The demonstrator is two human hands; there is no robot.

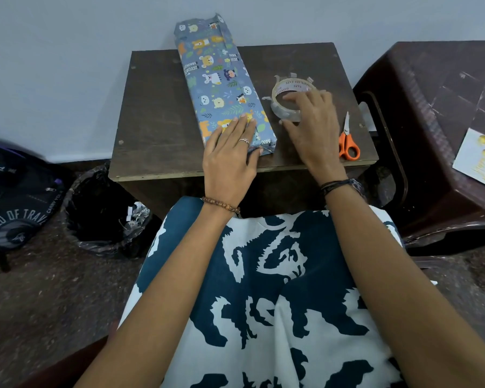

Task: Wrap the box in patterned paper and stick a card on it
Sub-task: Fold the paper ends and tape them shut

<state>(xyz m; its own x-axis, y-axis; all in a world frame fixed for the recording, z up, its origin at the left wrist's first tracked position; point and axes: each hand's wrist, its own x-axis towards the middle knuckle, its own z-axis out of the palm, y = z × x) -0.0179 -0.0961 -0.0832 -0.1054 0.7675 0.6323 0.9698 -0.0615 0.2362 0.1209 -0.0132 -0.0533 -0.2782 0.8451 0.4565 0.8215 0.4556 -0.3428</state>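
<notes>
Your left hand (pixel 230 152) lying flat, fingers straight, pressing near end of wrapped box (pixel 221 88) on tabletop (pixel 157 113), likely holding fold shut. Your right hand (pixel 311 121) gripping tape roll (pixel 287 98), likely fetching strip. Card (pixel 478 158) waiting on stool (pixel 431 113).

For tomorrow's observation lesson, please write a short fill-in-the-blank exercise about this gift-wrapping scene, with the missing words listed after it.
1. The left hand presses flat on the near end of the wrapped ____.
2. The right hand touches the roll of clear ____.
3. The scissors lying right of the roll have ____ handles.
4. The greeting card rests on the brown plastic ____, not the wooden table.

Missing words: box; tape; orange; stool
</notes>
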